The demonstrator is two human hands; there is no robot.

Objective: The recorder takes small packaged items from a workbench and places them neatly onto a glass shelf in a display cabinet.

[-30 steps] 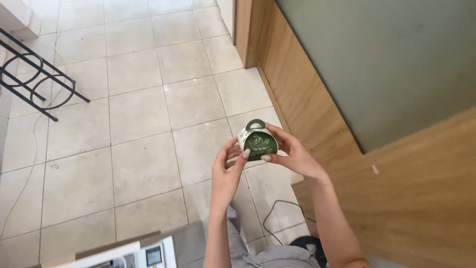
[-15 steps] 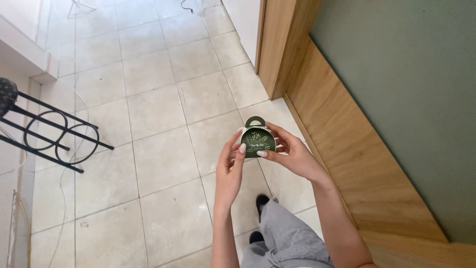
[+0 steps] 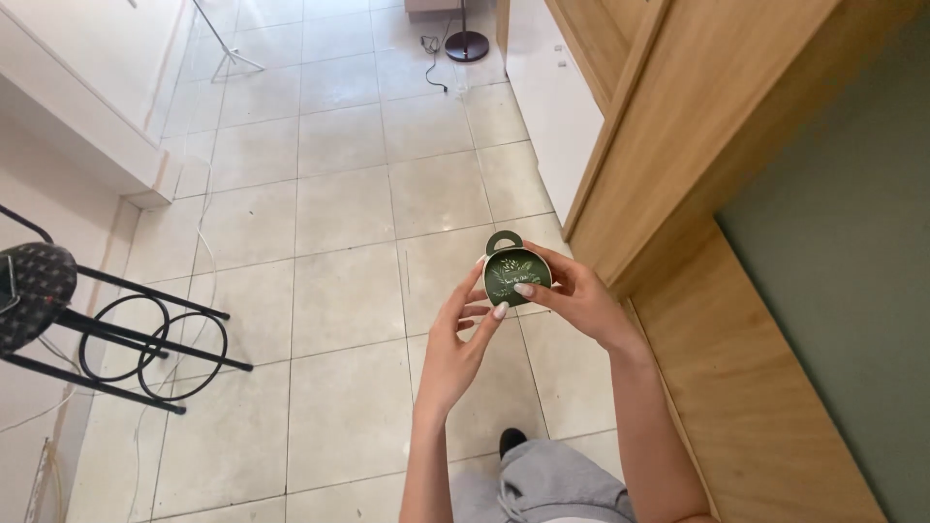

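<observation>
I hold a small round dark green object (image 3: 512, 268) with a loop handle on top and a pale leaf pattern on its face, chest-high above the tiled floor. My right hand (image 3: 579, 298) grips it from the right, thumb across its lower face. My left hand (image 3: 461, 339) touches its left edge with the fingertips, fingers spread.
A black metal stool (image 3: 92, 324) with ring-shaped braces stands at the left. A wooden cabinet wall (image 3: 678, 174) runs along the right. A white cabinet door (image 3: 557, 116) is farther back. A lamp base with a cable (image 3: 465, 44) sits on the floor at the top. My foot (image 3: 511, 443) shows below.
The view has moved forward along the floor and the stool now sits lower left. My left hand's fingers have loosened from the object's left side; my right hand still holds it.
</observation>
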